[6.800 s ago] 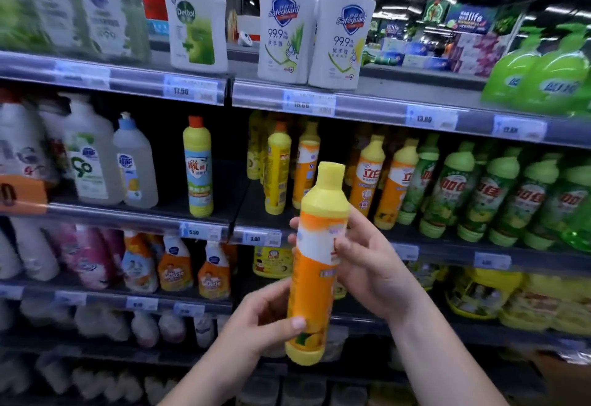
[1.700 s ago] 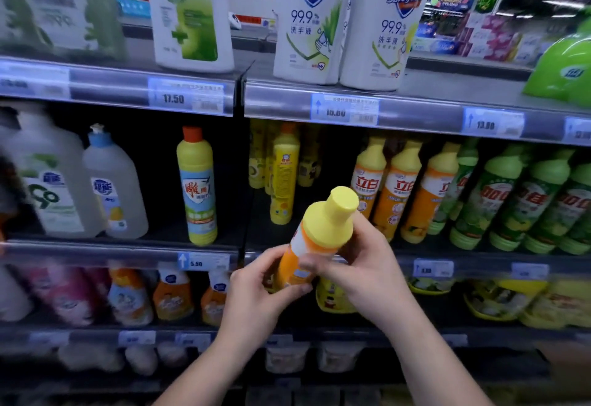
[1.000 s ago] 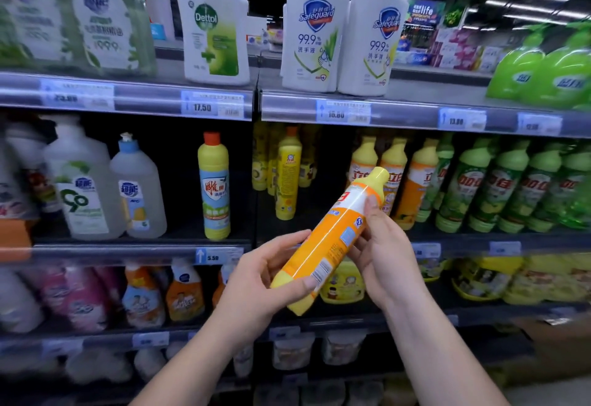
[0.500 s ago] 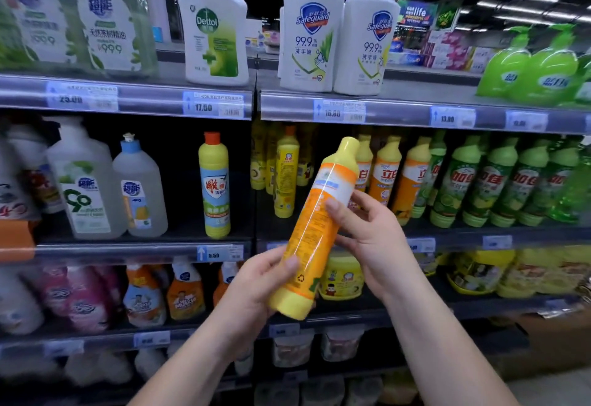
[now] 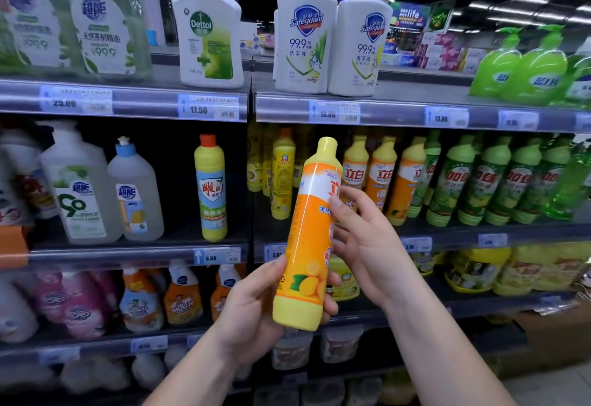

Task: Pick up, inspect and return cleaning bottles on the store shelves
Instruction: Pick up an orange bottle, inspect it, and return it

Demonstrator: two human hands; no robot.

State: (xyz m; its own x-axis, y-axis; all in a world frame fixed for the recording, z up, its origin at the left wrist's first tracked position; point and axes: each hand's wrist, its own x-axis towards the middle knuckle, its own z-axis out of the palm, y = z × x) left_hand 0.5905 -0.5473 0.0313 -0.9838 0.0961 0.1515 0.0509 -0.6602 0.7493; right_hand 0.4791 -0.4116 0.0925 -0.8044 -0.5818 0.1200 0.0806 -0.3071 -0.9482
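Both hands hold an orange bottle [image 5: 308,239] with a yellow cap nearly upright, cap tilted slightly right, in front of the middle shelf [image 5: 447,235]. The left hand [image 5: 256,313] wraps around its yellow base, fingers curled behind it. The right hand [image 5: 364,245] steadies the upper label with loosely spread fingers, just in front of a row of matching orange bottles [image 5: 380,175].

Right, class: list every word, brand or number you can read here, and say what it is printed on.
"Dettol": white pump bottle, top shelf.
"Safeguard", "99.9": two white pump bottles, top shelf.
"life": hanging sign behind.
"25.00", "17.50", "16.80", "13.00": price tags, top shelf rail.
"5.50": price tag, middle shelf rail.
Small print on the held orange bottle: too blurred to read.
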